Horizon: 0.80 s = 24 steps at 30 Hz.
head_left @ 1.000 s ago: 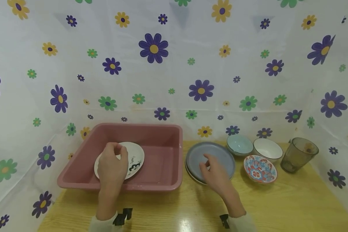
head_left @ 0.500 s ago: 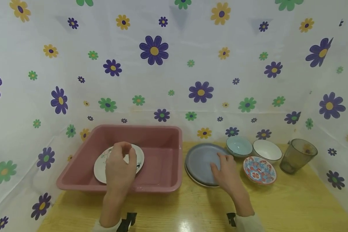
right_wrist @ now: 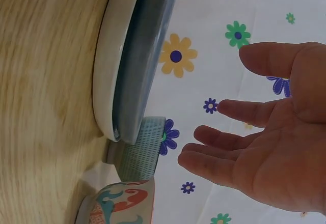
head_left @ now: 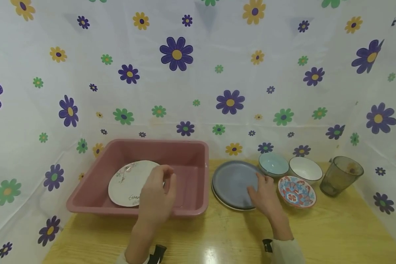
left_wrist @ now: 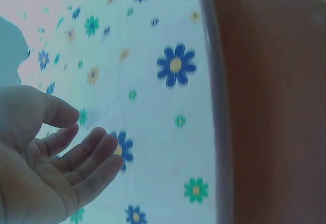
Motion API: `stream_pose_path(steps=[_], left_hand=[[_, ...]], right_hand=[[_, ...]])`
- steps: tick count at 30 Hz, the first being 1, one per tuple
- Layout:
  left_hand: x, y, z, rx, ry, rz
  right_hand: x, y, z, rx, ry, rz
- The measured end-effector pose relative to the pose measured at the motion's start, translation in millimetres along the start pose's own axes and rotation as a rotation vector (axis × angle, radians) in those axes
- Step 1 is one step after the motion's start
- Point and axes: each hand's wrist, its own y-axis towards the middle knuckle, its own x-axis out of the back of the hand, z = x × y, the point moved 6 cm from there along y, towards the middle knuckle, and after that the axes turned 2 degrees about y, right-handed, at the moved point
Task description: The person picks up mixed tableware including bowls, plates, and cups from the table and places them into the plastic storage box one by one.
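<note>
R hand (head_left: 267, 198): empty, thumb & fingers well apart, just above R edge of grey plate (head_left: 232, 183).
L hand (head_left: 158, 196): empty, fingers loosely bent, over tub (head_left: 171, 152) nr white plate (head_left: 125, 183) lying inside.
Grey plate: atop pale dish (right_wrist: 109, 71), R of tub.
Plate pick-up: prob. step in hand; next needs fingers under rim, thumb opp.

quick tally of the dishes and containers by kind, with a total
Plates: 3 (round white printed plate, round grey-blue plate, cream-white plate under the grey-blue one)
Bowls: 3 (round light-blue bowl, round white bowl, round red-and-blue patterned bowl)
Cups: 1 (tinted see-through cup)
Basins: 1 (pink rectangular basin)
Total visible: 8
</note>
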Motion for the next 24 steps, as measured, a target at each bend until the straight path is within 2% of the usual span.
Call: stream_pose_path(steps=[5,10,13,20,24], left_hand=[[-18.6,-6.0,-16.3,-0.056,0.002,0.093],[-29.0,-10.9,-22.2,-0.041,0.001,0.169],[-31.3,-13.2,-24.8,-0.035,-0.001,0.187],[-34.4,-15.4,-31.6,-0.085,-0.015,0.187],[-37.0,-16.2,-32.3,-0.088,-0.01,0.194]], right_hand=[[-0.3,3.3,-8.6,-0.015,0.001,0.009],[1.9,5.2,-16.3,-0.036,-0.016,-0.003],[2.4,4.3,-21.9,-0.054,-0.014,0.011],[1.1,4.3,-30.3,-0.072,0.011,0.064],[0.2,6.6,-33.2,-0.075,0.037,0.096]])
